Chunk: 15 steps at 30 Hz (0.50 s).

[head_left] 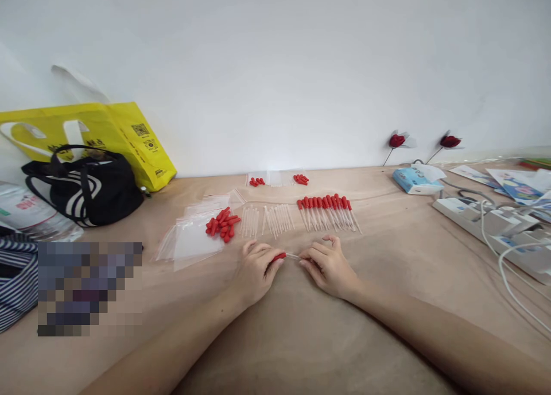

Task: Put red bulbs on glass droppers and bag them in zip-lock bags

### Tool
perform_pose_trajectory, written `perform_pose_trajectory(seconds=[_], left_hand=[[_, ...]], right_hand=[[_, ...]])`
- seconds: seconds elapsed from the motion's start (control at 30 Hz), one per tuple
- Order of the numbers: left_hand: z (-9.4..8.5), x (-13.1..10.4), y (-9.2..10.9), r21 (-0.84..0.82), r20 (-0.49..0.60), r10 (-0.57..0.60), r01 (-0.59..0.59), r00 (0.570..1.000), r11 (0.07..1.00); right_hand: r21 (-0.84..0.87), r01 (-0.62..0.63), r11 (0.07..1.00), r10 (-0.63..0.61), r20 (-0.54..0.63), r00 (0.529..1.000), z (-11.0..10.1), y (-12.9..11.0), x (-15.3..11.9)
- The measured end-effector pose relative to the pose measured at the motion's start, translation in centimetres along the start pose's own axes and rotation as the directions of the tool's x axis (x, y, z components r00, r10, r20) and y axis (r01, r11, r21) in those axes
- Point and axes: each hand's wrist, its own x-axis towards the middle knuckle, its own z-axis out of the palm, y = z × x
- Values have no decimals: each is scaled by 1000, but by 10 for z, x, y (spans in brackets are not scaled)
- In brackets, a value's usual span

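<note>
Pinched closed: on a red cap (279,256) with left fingers (272,270), on a clear stick (292,256) with right fingers (315,254); lined up end to end, left to right, between both. Farther, on the tabletop (387,257): loose sticks (278,220).

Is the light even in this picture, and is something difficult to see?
In the head view, light looks fairly even, without hard shadows beside the left hand or right hand; also in the head view, thin sticks look faint against the table, and coarse squares hide a lower-left patch.
</note>
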Motion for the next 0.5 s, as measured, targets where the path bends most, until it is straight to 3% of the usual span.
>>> perform_pose_trajectory(seconds=[0.23, 0.5], left_hand=[[-1, 0, 1, -36, -4, -47, 47, 999, 998], [-3, -3, 4, -53, -13, 69, -69, 998, 996]], right_hand=[[35, 87, 996, -87, -3, 996, 4, -2, -2], [-63, 273, 960, -276, -47, 960, 4, 6, -1]])
